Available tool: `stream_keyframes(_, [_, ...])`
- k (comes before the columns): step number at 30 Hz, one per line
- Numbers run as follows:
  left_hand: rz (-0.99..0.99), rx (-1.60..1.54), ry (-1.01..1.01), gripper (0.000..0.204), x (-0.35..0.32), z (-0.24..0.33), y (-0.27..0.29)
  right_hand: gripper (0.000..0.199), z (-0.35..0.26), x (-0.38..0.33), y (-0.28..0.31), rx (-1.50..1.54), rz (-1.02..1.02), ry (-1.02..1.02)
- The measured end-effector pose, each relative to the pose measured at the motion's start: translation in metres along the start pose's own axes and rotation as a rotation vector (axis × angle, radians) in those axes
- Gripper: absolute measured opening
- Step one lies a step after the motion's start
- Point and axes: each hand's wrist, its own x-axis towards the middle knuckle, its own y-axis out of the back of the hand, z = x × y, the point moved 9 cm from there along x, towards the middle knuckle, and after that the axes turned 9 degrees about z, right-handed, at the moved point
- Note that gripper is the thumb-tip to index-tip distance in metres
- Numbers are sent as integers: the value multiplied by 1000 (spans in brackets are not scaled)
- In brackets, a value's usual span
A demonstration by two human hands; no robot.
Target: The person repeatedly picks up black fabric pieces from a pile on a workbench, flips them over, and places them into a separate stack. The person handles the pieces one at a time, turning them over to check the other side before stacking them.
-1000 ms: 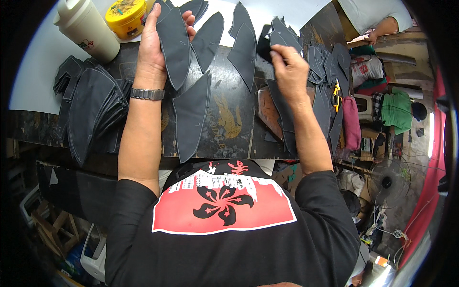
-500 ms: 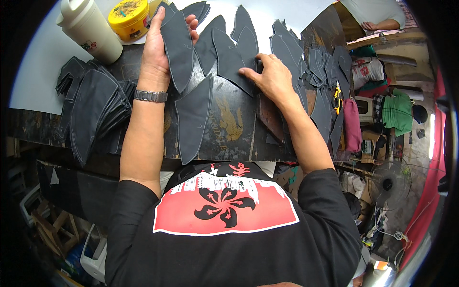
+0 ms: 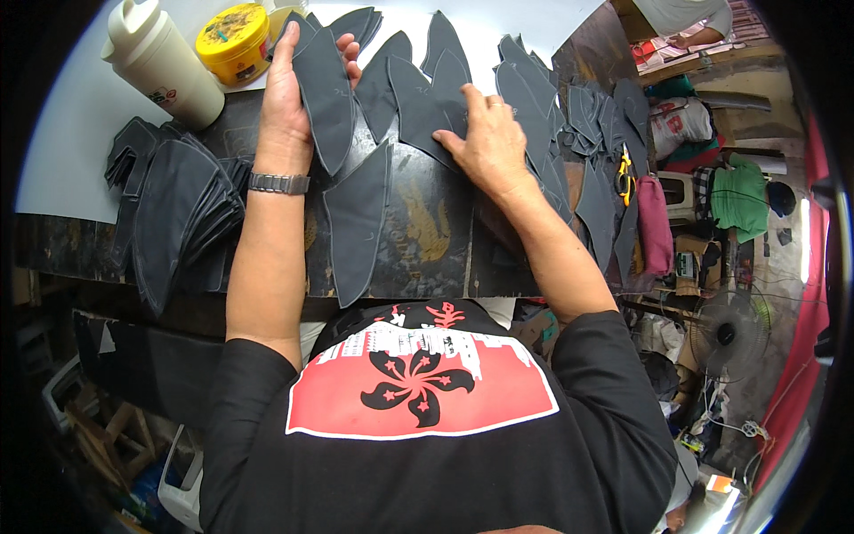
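My left hand (image 3: pixel 283 120), with a metal watch on its wrist, is closed round a dark leaf-shaped cut piece (image 3: pixel 326 98) of what looks like leather or synthetic sheet. More dark pieces show behind its top; whether they are gripped too I cannot tell. My right hand (image 3: pixel 494 147) has thumb and fingers apart, at the right edge of a dark cut piece (image 3: pixel 418 107) that overlaps others on the table. Between my arms lies one separate pointed piece (image 3: pixel 358 227). Faint light marks and pale outlines show on several pieces.
A thick stack of dark pieces (image 3: pixel 173 214) sits left. More pieces (image 3: pixel 527 93) spread right, near yellow-handled scissors (image 3: pixel 624 178) and a maroon pouch (image 3: pixel 655 227). A cream tumbler (image 3: pixel 165 67) and yellow tub (image 3: pixel 233 44) stand back left. Another person's hand (image 3: pixel 683 41) shows far right.
My right hand has shifted slightly left and its fingers have risen a little over the middle pieces. My left hand keeps its hold on the leaf-shaped piece. The view has moved slightly.
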Motion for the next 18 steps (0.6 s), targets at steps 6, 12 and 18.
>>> stream_keyframes(6, [-120, -6, 18, 63, 1, 4, -2, 74, 17, 0, -12, 156, -147, -194])
stream_keyframes(12, [144, 145, 38, 70, 4, -2, 14, 63, 18, -3, -26, 285, -266, -334])
stream_keyframes(18, [104, 123, 52, 69, 3, -3, 7, 55, 6, 0, -18, 405, -183, -321])
